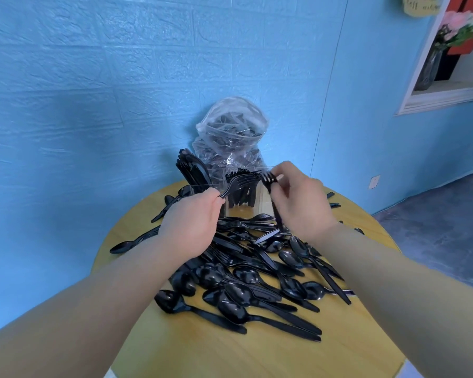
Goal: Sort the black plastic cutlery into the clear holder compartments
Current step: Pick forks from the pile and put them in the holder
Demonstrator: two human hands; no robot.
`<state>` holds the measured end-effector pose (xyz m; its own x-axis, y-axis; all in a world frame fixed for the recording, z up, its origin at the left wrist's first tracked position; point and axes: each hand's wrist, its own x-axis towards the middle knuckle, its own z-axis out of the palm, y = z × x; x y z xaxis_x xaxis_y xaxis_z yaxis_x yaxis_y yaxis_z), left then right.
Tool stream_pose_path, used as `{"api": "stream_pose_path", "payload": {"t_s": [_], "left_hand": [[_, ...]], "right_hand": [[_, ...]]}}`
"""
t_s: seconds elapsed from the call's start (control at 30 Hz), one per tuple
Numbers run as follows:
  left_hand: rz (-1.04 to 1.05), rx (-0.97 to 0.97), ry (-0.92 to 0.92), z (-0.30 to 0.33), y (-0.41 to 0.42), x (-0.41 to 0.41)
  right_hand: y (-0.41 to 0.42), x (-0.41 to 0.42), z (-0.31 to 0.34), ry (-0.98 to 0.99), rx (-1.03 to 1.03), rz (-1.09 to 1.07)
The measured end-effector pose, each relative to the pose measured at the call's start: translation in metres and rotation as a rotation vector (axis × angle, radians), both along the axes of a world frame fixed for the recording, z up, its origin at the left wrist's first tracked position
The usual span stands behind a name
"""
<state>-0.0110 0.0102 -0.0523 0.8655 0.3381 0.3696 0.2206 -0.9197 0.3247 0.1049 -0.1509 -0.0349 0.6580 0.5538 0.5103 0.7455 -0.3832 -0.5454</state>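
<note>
Left hand (194, 219) pinched a fork (231, 185) by its handle end, tines aimed at the clear holder (246, 192) just beyond. Right hand (298, 203) gripped a second fork (271, 192) near its neck, tines up. Light, stiff, probably slick plastic; handles looked the safest hold. Below both hands the loose pile (257, 268) crowded the table (202, 350); its rim lay close to the right, with little open room.

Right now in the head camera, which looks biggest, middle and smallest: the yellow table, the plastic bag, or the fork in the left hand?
1. Yellow table, by far the largest.
2. Plastic bag behind the clear holder, though it sits farther away, so it may look smaller than it is.
3. Fork held by the left hand, the smallest.
</note>
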Motion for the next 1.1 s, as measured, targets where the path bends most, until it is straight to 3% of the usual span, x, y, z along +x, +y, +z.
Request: {"api": "stream_pose_path", "payload": {"t_s": [0.17,0.37,0.57,0.8,1.0,1.1], "left_hand": [[0.003,0.002,-0.044,0.019,-0.015,-0.003],[-0.051,-0.070,-0.051,0.021,-0.030,-0.009],[-0.155,-0.041,-0.010,0.027,-0.040,-0.016],[-0.175,0.035,0.049,0.032,-0.038,-0.015],[-0.191,0.040,-0.011,0.035,-0.039,-0.001],[-0.168,0.039,-0.131,0.038,-0.033,0.011]], "right_hand": [[0.001,-0.021,0.021,0.545,0.384,0.085],[-0.002,-0.036,0.022,0.754,0.638,0.121],[-0.007,-0.040,0.023,0.812,0.639,0.108],[-0.011,-0.039,0.023,0.626,0.513,0.065],[-0.016,-0.035,0.025,0.712,0.721,0.144],[-0.021,-0.018,0.037,0.482,0.666,0.072]]}}
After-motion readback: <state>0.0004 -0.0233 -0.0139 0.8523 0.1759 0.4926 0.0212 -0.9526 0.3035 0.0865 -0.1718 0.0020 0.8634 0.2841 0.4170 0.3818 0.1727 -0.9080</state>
